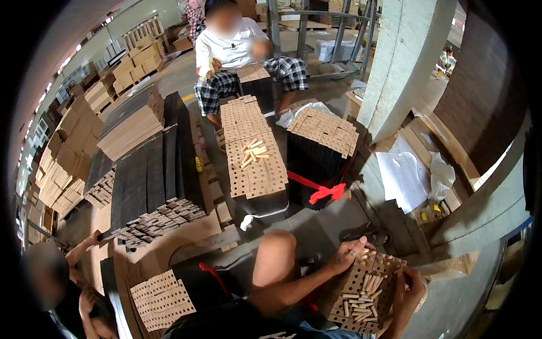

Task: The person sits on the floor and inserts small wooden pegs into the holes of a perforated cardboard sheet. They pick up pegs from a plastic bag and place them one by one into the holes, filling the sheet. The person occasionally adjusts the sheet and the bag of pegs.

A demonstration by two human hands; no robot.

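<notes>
In the lower right, a stack of drilled wooden boards (335,309) stands on end in front of me, its upper face full of round holes. A loose heap of short wooden dowels (361,303) lies on that face. At the far edge of the stack is my left hand (347,255), thumb and fingers drawn together beside several dowel ends in the holes; what is between the fingertips is too small to make out. My right hand (411,289) curls at the right edge, its fingertips close together near the heap; whatever they hold is hidden.
Ahead, another drilled stack (248,121) bears more dowels (255,151). A black-sided stack (322,133) with red strapping (322,189) stands beside it. Dark panels (152,175) are piled left. One person (231,51) sits opposite, another (73,294) at lower left. A white pillar (403,62) rises right.
</notes>
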